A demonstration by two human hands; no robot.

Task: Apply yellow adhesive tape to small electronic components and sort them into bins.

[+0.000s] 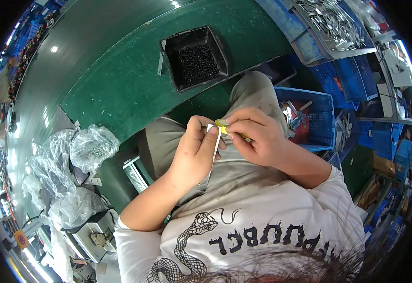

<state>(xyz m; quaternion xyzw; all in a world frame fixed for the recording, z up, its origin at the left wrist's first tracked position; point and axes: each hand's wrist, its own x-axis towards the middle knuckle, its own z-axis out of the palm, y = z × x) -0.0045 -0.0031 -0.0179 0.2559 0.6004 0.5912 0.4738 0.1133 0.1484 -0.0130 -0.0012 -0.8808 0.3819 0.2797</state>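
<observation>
Above my lap, my left hand (192, 153) is closed on a narrow white strip (217, 145), pinching it between thumb and fingers. My right hand (258, 137) meets it from the other side, its thumb and fingertips pressed together on a small yellow piece (221, 123). The yellow piece touches or overlaps the strip's upper end; its exact kind is too small to make out. Part of it is hidden behind my right fingers. Beyond my knees, a black bin (169, 68) holds many small dark parts (199, 63) on the green tabletop (121, 89).
A thin metal strip (160, 63) leans at the bin's left side. Clear plastic bags (92, 147) are heaped at the left. On the right, a blue crate (324, 118) stands beside my leg, and a larger blue bin (312, 49) with metal pieces (331, 23) sits beyond it.
</observation>
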